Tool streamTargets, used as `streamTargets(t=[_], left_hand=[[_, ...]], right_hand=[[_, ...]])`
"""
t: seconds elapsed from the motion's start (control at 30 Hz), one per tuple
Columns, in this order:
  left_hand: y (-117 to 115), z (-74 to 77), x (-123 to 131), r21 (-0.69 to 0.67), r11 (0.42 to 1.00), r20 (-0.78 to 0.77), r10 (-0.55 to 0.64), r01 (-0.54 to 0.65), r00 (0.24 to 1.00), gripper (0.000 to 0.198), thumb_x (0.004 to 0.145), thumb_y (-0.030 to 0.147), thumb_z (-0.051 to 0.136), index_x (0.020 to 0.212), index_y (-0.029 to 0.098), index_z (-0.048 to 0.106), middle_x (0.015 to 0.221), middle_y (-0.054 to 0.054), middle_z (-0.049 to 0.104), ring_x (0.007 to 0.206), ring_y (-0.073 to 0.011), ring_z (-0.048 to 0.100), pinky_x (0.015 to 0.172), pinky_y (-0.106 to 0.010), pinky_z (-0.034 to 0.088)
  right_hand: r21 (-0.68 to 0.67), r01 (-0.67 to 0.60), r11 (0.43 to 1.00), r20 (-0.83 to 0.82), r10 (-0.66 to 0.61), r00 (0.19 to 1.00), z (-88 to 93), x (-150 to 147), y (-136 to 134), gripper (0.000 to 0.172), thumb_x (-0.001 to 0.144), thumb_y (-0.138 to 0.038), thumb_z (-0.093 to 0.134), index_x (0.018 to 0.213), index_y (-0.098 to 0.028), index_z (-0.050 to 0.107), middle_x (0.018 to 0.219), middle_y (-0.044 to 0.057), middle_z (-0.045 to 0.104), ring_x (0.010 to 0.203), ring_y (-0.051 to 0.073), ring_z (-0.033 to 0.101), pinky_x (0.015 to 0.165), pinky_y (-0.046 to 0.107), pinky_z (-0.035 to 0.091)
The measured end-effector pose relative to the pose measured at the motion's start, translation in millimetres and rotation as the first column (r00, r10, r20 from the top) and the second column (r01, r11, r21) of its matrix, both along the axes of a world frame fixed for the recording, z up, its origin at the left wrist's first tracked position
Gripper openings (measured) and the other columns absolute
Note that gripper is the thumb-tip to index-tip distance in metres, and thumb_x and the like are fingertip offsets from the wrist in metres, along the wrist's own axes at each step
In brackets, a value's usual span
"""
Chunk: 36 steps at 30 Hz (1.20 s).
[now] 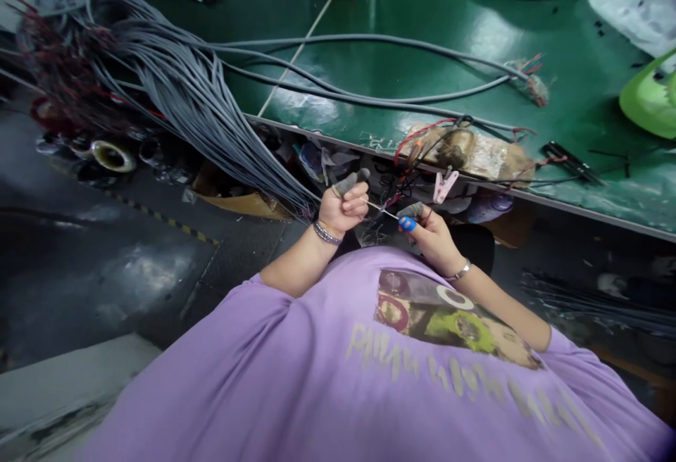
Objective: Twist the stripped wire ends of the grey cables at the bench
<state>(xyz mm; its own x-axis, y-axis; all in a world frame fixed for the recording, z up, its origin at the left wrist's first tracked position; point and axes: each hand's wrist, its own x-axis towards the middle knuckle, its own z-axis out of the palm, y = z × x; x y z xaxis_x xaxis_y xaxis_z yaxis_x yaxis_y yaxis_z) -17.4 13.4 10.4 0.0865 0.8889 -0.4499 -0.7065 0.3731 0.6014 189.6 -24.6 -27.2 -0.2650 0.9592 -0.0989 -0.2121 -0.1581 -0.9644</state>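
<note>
"What are the hands holding?"
"A thin pale strand (373,204), stretched between them just off the near edge of the worktop (422,18). The left hand (344,203) has its fingers curled round one end; the right hand (434,238) pinches the other, a blue covering (407,224) on one fingertip."
"And around them?"
"A pink clip (445,186) sits just beyond the right hand. Grey cables (174,75) drape over the worktop's edge, their ends hanging near the left hand."

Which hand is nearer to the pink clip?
Right: the right hand is just below the pink clip in the picture; the left hand is farther off, to its left.
</note>
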Motion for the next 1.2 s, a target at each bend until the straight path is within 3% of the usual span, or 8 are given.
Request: streamTargets(t=[0.2, 0.4, 0.6, 0.87, 1.0, 1.07, 1.13, 1.2], left_hand=[[20.8, -10.9, -34.2, 0.063, 0.961, -0.078, 0.273, -0.269, 0.959, 0.028, 0.092, 0.026, 0.062, 0.066, 0.017, 0.054, 0.054, 0.005, 0.041, 0.045, -0.0048, 0.041, 0.046, -0.018, 0.032], [-2.4, -45.0, -4.0, 0.157, 0.927, -0.398, -0.256, 0.34, 0.881, 0.046, 0.054, 0.028, 0.094, 0.093, 0.014, 0.073, 0.093, -0.006, 0.073, 0.085, -0.015, 0.067, 0.075, -0.023, 0.048], [-4.4, -36.7, 28.9, 0.252, 0.836, -0.441, -0.349, 0.487, 0.827, 0.042, 0.052, 0.039, 0.094, 0.078, 0.013, 0.073, 0.076, -0.003, 0.071, 0.074, -0.0127, 0.062, 0.077, -0.026, 0.047], [14.6, -42.1, 33.3, 0.18, 0.983, -0.504, 0.13, -0.043, 0.854, 0.024, 0.068, 0.028, 0.081, 0.068, 0.016, 0.061, 0.057, 0.006, 0.056, 0.052, -0.0052, 0.047, 0.051, -0.016, 0.036], [29.7, -48.6, 6.1, -0.075, 0.932, -0.479, 0.279, -0.356, 0.832, 0.018, 0.077, 0.026, 0.069, 0.073, 0.018, 0.053, 0.053, 0.008, 0.046, 0.046, -0.0054, 0.048, 0.048, -0.016, 0.033], [24.2, -50.7, -4.9, -0.008, 0.97, -0.47, 0.212, -0.244, 0.857, 0.018, 0.075, 0.027, 0.073, 0.077, 0.018, 0.057, 0.06, 0.006, 0.056, 0.055, -0.0073, 0.057, 0.055, -0.016, 0.041], [11.1, -51.4, -8.2, 0.155, 0.984, -0.494, -0.003, 0.092, 0.87, 0.024, 0.069, 0.027, 0.082, 0.082, 0.017, 0.064, 0.076, -0.001, 0.069, 0.073, -0.0118, 0.066, 0.068, -0.02, 0.048], [-3.1, -50.6, -4.5, 0.256, 0.862, -0.572, -0.229, 0.437, 0.787, 0.031, 0.062, 0.027, 0.088, 0.085, 0.016, 0.07, 0.089, -0.007, 0.074, 0.085, -0.0162, 0.068, 0.078, -0.023, 0.051]], right_hand=[[-0.133, 0.058, 0.989, -0.114, -0.074, 0.991, 3.9, 0.1, 2.2, 0.033, 0.07, -0.042, 0.082, 0.085, -0.02, 0.062, 0.065, -0.003, 0.058, 0.045, 0.005, 0.032, 0.041, 0.02, 0.02], [-0.187, 0.056, 0.981, -0.162, -0.087, 0.983, 6.0, 0.4, 5.4, 0.035, 0.066, -0.039, 0.085, 0.083, -0.02, 0.061, 0.065, -0.003, 0.058, 0.044, 0.003, 0.032, 0.04, 0.019, 0.018], [-0.167, 0.037, 0.985, -0.128, -0.059, 0.99, 2.9, 1.8, 4.2, 0.037, 0.067, -0.043, 0.084, 0.083, -0.02, 0.059, 0.064, -0.003, 0.057, 0.043, 0.004, 0.03, 0.04, 0.02, 0.018], [0.006, -0.014, 1.0, 0.02, 0.013, 1.0, 2.9, 6.4, -2.3, 0.035, 0.071, -0.048, 0.082, 0.084, -0.021, 0.064, 0.065, -0.002, 0.058, 0.05, 0.008, 0.036, 0.046, 0.023, 0.028], [-0.002, -0.028, 1.0, -0.031, 0.028, 0.999, 6.5, 4.2, -4.1, 0.033, 0.072, -0.046, 0.082, 0.083, -0.021, 0.064, 0.066, -0.001, 0.059, 0.049, 0.008, 0.037, 0.045, 0.022, 0.028], [-0.028, 0.014, 1.0, -0.071, -0.016, 0.997, 5.4, 3.7, -3.1, 0.031, 0.072, -0.044, 0.083, 0.084, -0.022, 0.064, 0.066, -0.002, 0.06, 0.048, 0.007, 0.037, 0.045, 0.022, 0.027], [-0.063, 0.058, 0.996, -0.12, -0.065, 0.991, 3.3, 3.3, -1.2, 0.031, 0.072, -0.042, 0.083, 0.085, -0.022, 0.064, 0.066, -0.002, 0.06, 0.048, 0.007, 0.036, 0.044, 0.021, 0.024], [-0.089, 0.071, 0.994, -0.167, -0.085, 0.982, 1.6, 2.6, 0.5, 0.031, 0.072, -0.041, 0.083, 0.086, -0.021, 0.064, 0.067, -0.002, 0.06, 0.046, 0.006, 0.034, 0.043, 0.021, 0.02]])
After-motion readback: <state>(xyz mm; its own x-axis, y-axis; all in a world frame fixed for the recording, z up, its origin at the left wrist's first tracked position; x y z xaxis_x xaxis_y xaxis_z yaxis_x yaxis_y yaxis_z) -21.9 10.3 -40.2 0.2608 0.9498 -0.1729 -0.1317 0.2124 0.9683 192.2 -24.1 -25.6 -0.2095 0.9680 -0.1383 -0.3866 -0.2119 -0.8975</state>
